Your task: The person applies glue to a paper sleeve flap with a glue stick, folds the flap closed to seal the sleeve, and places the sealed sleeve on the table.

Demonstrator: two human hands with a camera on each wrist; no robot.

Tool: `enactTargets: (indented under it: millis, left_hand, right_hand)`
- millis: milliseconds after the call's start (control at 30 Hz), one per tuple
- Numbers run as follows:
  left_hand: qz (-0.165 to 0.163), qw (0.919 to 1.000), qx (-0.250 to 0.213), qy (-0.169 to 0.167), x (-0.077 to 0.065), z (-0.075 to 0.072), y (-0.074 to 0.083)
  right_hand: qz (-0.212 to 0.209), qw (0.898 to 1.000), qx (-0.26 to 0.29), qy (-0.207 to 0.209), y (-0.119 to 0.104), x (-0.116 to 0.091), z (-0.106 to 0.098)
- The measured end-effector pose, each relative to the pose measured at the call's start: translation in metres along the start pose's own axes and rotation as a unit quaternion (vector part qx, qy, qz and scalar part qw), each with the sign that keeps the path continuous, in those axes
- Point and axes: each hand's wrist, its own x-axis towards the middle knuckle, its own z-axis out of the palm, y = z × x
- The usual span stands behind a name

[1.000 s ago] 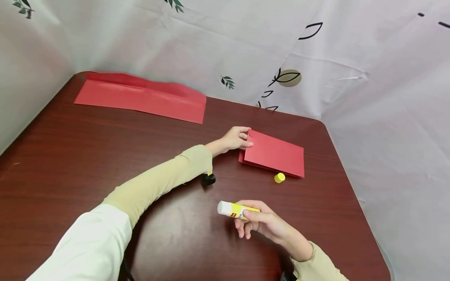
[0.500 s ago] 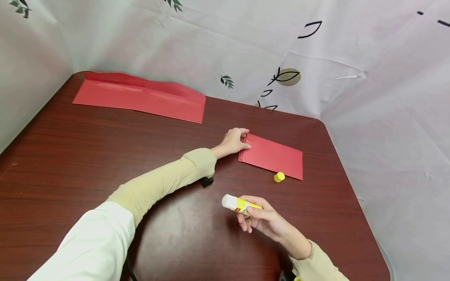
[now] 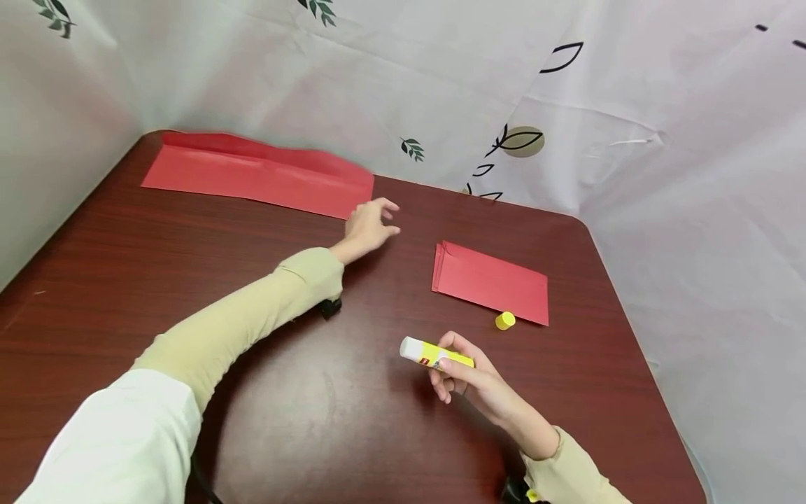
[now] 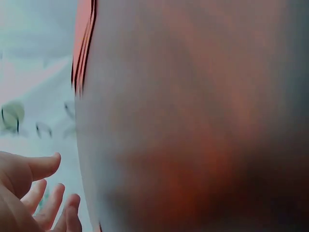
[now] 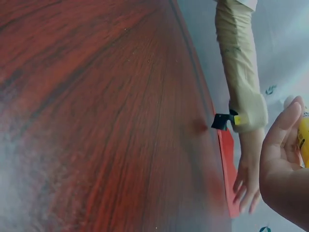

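Note:
In the head view my left hand (image 3: 370, 225) holds nothing, its fingers loosely spread above the table beside the right end of a long folded red paper sheet (image 3: 252, 173). My right hand (image 3: 469, 369) grips a yellow glue stick (image 3: 434, 353), its white end pointing left, over the front part of the table. To the right lies a stack of red envelopes (image 3: 494, 281), edges slightly fanned at the left. A small yellow cap (image 3: 505, 320) stands at the stack's front edge. The left wrist view shows the left hand (image 4: 38, 193) with its fingers apart.
The dark wooden table (image 3: 302, 406) has rounded far corners. White patterned fabric (image 3: 302, 77) hangs close behind and along both sides. A black wrist camera (image 3: 330, 306) sits under the left sleeve, and a cable runs near the left arm.
My left hand has let go of the red envelopes, which now lie flat, and has moved left toward the long red sheet. The right hand has risen slightly with the glue stick.

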Motion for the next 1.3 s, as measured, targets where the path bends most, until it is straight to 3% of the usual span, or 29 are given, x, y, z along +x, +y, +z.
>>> enactTargets:
  millis: [267, 433, 567, 833, 1000, 1300]
  left_hand:
    - [-0.078, 0.9944, 0.05, 0.052, 0.02, -0.076, -0.042]
    - [-0.132, 0.9869, 0.076, 0.053, 0.027, -0.124, -0.067]
    - [-0.17, 0.9796, 0.102, 0.034, 0.026, -0.147, -0.085]
    - [-0.225, 0.9635, 0.14, -0.04, 0.02, -0.154, -0.106]
    - [-0.229, 0.9651, 0.121, -0.036, 0.019, -0.151, -0.106]
    - [-0.258, 0.9623, 0.079, -0.037, 0.017, -0.157, -0.109]
  right_hand:
    - [-0.003, 0.998, -0.053, 0.015, -0.001, 0.002, -0.002]
    - [0.0, 0.99, -0.125, 0.06, -0.005, 0.002, -0.003]
    - [-0.02, 0.986, -0.154, 0.062, -0.009, 0.002, -0.007]
    - [-0.022, 0.984, -0.162, 0.069, -0.011, 0.009, -0.014]
    - [-0.037, 0.985, -0.16, 0.059, -0.006, 0.013, -0.019]
    - [-0.013, 0.984, -0.161, 0.078, -0.001, 0.016, -0.024]
